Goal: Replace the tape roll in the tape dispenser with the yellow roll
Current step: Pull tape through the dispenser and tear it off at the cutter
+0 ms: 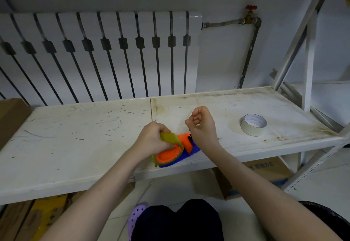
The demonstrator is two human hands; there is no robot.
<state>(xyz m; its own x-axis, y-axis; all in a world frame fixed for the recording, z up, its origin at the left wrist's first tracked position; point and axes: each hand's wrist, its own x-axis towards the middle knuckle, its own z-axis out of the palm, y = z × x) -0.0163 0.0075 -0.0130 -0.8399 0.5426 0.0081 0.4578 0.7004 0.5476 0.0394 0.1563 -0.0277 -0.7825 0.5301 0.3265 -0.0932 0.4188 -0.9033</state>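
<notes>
An orange and blue tape dispenser (186,147) lies on its side near the front edge of a worn white shelf (85,127). A yellow tape roll (170,160) sits around its orange hub. My left hand (151,140) pinches the loose yellow tape end, lifted up from the roll. My right hand (201,125) hovers just above the dispenser's head, its fingers curled in; whether it holds anything I cannot tell. A white tape roll (253,124) lies flat on the shelf to the right, apart from both hands.
A white radiator (98,55) and a pipe with a red valve (251,7) stand behind the shelf. The shelf's metal upright (308,56) rises at the right. Cardboard boxes (265,172) sit under the shelf, another at the left edge (11,115).
</notes>
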